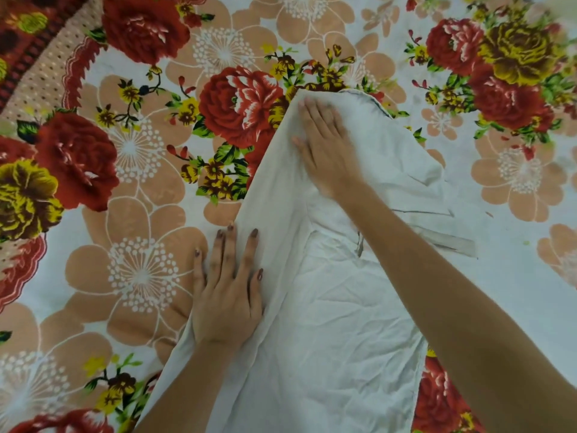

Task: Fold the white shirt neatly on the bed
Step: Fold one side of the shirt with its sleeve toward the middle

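Head view: both hands, left (225, 295) and right (327, 148), press flat on white shirt (337, 323).

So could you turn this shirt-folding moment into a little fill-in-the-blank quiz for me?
1. The shirt being folded is ____ in colour.
2. Both hands lie ____ on the cloth, gripping nothing.
3. The right hand presses farther from the person than the ____ hand.
4. The bedsheet is printed with ____.

Missing words: white; flat; left; flowers

A floral bedsheet (140, 189) fills the whole view: red roses at nine and two o'clock, peach blossoms on white between, a scalloped red border (75, 70) toward ten o'clock. Light is soft, even.
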